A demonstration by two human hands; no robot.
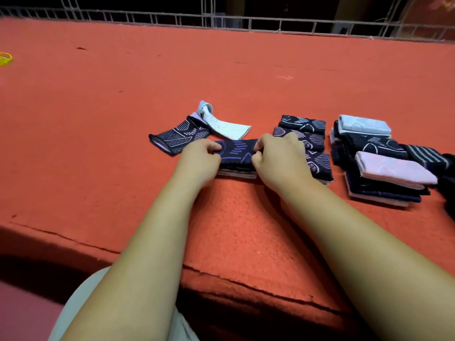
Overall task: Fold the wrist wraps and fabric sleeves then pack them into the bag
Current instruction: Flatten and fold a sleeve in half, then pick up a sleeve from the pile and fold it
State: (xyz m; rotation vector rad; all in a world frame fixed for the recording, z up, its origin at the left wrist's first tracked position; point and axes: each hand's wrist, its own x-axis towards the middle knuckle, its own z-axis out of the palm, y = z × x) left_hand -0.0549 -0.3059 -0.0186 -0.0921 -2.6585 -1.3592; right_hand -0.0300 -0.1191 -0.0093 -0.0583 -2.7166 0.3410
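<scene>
A person's two hands work at the near middle of a red, felt-covered counter [98, 94], both on one folded sleeve [236, 153], dark navy with purple lines. The left hand [199, 156] pinches the left end of the folded sleeve with curled fingers. The right hand [278, 158] pinches its right end in the same way. The sleeve lies flat, and a pale layer shows under its near edge.

Just beyond the folded sleeve and to its left lies an unfolded dark sleeve [177, 139] with a pale grid pattern, its open cuff pointing left. A pale blue sleeve [222, 125] lies across the far end of this one, partly bent upward.

Just right of the folded sleeve, partly behind the right hand, is a row of folded dark sleeves [304, 132], overlapping one another. Farther right of the folded sleeve stands a taller pile [379, 146], with a light blue piece [364, 125] on its far part and a pink piece [394, 168] on its near part. A dark shape [448, 183] at the frame's right edge cannot be made out.

Far left of the folded sleeve a yellow object [5, 59] is cut off by the frame. Well beyond the folded sleeve a metal grid railing [221, 20] runs along the counter's far edge.
</scene>
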